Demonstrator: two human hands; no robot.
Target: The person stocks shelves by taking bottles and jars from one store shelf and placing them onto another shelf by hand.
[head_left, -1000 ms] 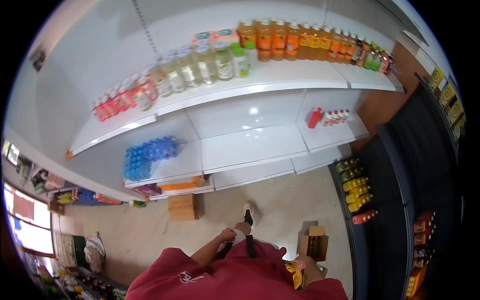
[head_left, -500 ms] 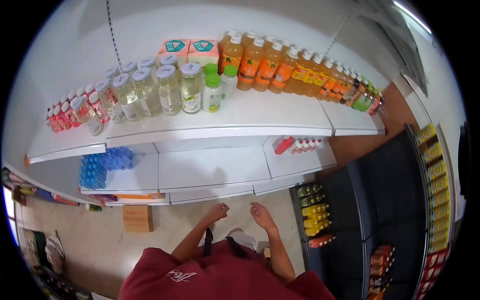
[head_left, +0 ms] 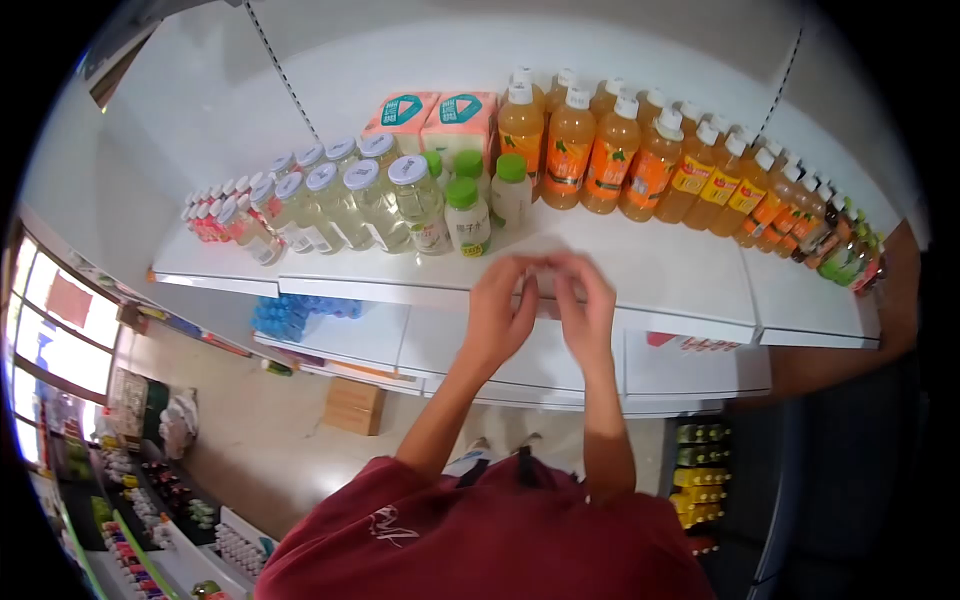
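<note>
My left hand (head_left: 500, 310) is raised in front of the upper white shelf (head_left: 650, 262), its fingers bent toward the right. Facing it, my right hand (head_left: 585, 305) has its fingers curved and spread, with nothing visible in them. The fingertips of both hands come together or nearly so, slightly blurred; whether they touch is hard to tell. Just above my left hand stands a white bottle with a green cap (head_left: 467, 218), beside clear glass bottles (head_left: 418, 205). Orange drink bottles (head_left: 567, 155) stand behind my right hand, and pink boxes (head_left: 460, 118) at the back.
Small pink bottles (head_left: 210, 215) stand at the shelf's left end. Blue bottles (head_left: 285, 315) are on the lower shelf. A cardboard box (head_left: 353, 405) sits on the floor. At the lower right, a dark rack (head_left: 790, 480) stands beside yellow bottles (head_left: 700, 490).
Both hands have risen from above the floor to the upper shelf's front edge and come together. The view has shifted closer to the shelf.
</note>
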